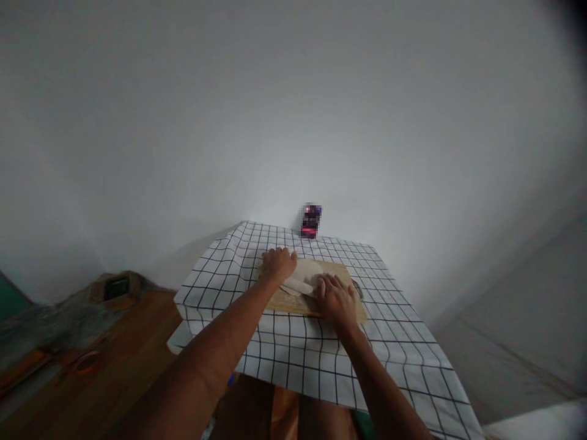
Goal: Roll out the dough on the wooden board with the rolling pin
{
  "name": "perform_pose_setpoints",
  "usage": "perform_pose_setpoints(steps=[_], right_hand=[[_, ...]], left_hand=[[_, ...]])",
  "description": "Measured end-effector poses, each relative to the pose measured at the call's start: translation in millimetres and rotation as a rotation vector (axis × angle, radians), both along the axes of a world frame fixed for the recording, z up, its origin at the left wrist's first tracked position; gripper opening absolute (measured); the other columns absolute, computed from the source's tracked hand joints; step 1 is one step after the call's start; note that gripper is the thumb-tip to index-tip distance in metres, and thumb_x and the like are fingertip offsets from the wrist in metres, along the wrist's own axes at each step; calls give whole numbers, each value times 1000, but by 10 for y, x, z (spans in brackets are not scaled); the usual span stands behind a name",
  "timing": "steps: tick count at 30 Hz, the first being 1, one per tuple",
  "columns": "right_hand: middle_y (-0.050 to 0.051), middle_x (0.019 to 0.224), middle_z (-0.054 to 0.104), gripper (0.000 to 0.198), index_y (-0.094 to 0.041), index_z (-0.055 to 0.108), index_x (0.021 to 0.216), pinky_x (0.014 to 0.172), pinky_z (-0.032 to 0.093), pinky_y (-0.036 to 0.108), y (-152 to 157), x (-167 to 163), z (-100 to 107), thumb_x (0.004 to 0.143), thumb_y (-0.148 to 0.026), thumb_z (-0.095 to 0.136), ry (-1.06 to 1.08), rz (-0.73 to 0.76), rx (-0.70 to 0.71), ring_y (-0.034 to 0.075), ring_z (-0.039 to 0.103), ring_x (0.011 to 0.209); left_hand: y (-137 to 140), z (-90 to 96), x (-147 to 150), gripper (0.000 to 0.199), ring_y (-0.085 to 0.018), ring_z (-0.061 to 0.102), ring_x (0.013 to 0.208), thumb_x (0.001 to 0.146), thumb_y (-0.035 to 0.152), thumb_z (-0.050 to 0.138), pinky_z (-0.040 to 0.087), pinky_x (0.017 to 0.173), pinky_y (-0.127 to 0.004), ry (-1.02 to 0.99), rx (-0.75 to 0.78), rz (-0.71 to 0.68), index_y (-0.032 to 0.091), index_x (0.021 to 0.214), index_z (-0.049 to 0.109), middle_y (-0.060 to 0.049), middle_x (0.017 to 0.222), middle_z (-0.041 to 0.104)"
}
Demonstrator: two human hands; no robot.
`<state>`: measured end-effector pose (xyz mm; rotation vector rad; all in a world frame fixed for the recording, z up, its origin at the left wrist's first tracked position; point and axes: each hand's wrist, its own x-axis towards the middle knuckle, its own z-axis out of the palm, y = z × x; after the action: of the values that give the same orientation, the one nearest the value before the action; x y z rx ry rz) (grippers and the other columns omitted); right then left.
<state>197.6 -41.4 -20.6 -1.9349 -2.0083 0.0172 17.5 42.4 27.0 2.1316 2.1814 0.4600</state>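
Note:
A pale sheet of dough (306, 269) lies flat on a wooden board (293, 304). Across it, slightly slanted, runs a whitish rolling pin (297, 286), its ends covered by my hands. My left hand (278, 264) is closed over the far left end, thumb toward the middle of the board. Nearer to me, my right hand (337, 297) rests on the other end with its fingers bent over it. How tightly the right fingers grip is hard to make out.
The board sits on a table with a white, black-checked cloth (394, 330). At the back a blurred dark phone-like object (310, 221) leans on the white wall (293, 110). A small round object (358, 289) is partly hidden beside the board. Brown floor (137, 348) shows at left.

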Motion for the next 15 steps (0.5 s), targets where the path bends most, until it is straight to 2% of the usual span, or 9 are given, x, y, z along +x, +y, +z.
perform_pose_setpoints(steps=[8,15], right_hand=[[12,174,59,56,-25,69,160,136,28,60,-254,-103,-85,123,-39,29,9,-24,56,34,45,167],[13,167,66,53,-24,73,152,135,31,57,98,-49,13,121,-35,32,8,-37,28,30,51,163]], left_hand=[[-115,-69,-70,51,-37,70,134,117,50,45,51,114,-52,3,67,-53,16,126,82,-19,137,80],[13,-72,-58,51,-37,71,132,118,47,42,53,110,-51,-47,63,-13,14,127,81,-20,138,79]])
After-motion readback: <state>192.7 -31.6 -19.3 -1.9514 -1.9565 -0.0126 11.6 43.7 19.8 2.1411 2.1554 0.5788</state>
